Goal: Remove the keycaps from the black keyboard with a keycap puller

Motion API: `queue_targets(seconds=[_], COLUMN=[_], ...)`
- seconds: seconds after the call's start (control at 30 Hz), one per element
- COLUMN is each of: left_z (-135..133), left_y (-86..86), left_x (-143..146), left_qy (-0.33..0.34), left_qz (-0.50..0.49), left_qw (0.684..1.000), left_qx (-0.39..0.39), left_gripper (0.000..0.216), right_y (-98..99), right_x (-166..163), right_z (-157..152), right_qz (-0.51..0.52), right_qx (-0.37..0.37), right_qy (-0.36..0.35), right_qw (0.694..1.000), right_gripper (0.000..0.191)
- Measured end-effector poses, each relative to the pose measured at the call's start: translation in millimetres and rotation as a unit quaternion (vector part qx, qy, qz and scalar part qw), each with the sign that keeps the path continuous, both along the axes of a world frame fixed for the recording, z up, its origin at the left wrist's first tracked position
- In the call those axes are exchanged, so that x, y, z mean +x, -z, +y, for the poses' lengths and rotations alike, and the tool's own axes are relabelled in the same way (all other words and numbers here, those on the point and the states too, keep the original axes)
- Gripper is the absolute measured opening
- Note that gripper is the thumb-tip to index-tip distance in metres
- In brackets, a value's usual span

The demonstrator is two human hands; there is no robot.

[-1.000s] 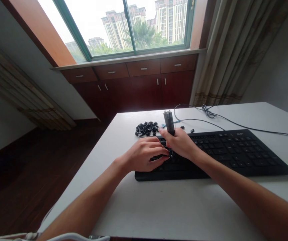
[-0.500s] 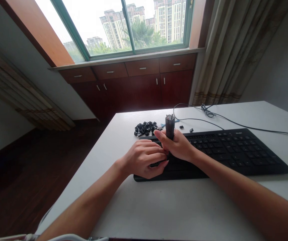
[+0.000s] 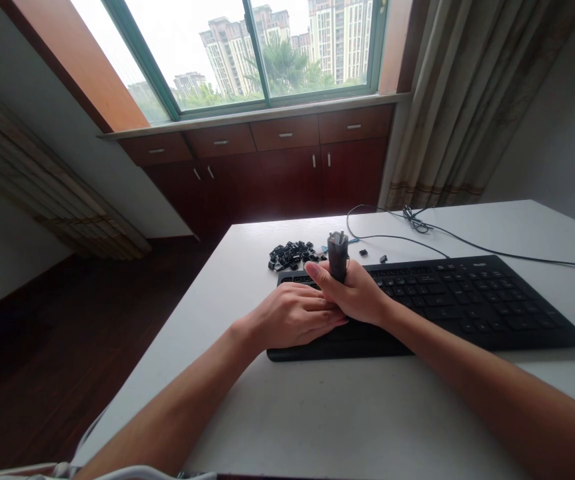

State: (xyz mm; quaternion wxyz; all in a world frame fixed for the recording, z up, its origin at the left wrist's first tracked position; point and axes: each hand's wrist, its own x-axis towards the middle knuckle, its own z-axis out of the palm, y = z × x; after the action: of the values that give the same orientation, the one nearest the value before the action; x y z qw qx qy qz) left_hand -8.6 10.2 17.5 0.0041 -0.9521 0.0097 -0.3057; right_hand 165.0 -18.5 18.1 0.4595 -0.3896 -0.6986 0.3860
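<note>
A black keyboard [image 3: 467, 300] lies across the white table [image 3: 347, 413]. My right hand [image 3: 362, 293] is closed round a dark grey cylindrical tool [image 3: 337, 255] held upright over the keyboard's left end; its lower tip is hidden by my fingers. My left hand [image 3: 292, 317] lies flat on the keyboard's left end, fingers stretched out and touching my right hand. A heap of several loose black keycaps [image 3: 291, 255] sits on the table just behind the keyboard's left corner.
Two single keycaps [image 3: 372, 255] lie behind the keyboard. The black cable [image 3: 417, 230] runs from the keyboard across the table's far side to the right edge. Beyond the table stand dark wooden cabinets [image 3: 287, 167], a window and curtains [image 3: 467, 100].
My left hand's fingers, curled on the keys before, now lie flat. The tool in my right hand has tilted upright and sunk a little.
</note>
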Motion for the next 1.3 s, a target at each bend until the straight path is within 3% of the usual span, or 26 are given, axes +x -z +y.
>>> queue_targets(seconds=[0.27, 0.9, 1.1, 1.2, 1.3], left_z=[-0.7, -4.8, -2.5, 1.3, 7.7], left_y=[-1.1, -4.4, -0.7, -0.4, -2.9], left_x=[-0.5, 2.2, 0.0, -2.2, -7.1], left_qy=[0.014, 0.001, -0.019, -0.01, -0.022], left_qz=[0.012, -0.008, -0.001, -0.004, -0.034], left_qw=[0.999, 1.0, 1.0, 1.0, 0.999], left_qx=[-0.042, -0.013, 0.003, -0.024, -0.034], left_gripper=[0.016, 0.014, 0.017, 0.017, 0.02], right_y=[4.7, 7.3, 4.2, 2.0, 1.7], right_x=[-0.4, -0.4, -2.9, -3.0, -1.7], right_z=[3.6, 3.1, 5.2, 5.2, 6.2], right_qz=[0.071, 0.103, 0.18, 0.156, 0.201], right_qx=[-0.01, -0.007, -0.027, -0.032, -0.045], right_qy=[0.015, 0.052, 0.139, 0.127, 0.132], right_qw=[0.997, 0.993, 0.973, 0.979, 0.97], right_gripper=[0.053, 0.055, 0.059, 0.059, 0.06])
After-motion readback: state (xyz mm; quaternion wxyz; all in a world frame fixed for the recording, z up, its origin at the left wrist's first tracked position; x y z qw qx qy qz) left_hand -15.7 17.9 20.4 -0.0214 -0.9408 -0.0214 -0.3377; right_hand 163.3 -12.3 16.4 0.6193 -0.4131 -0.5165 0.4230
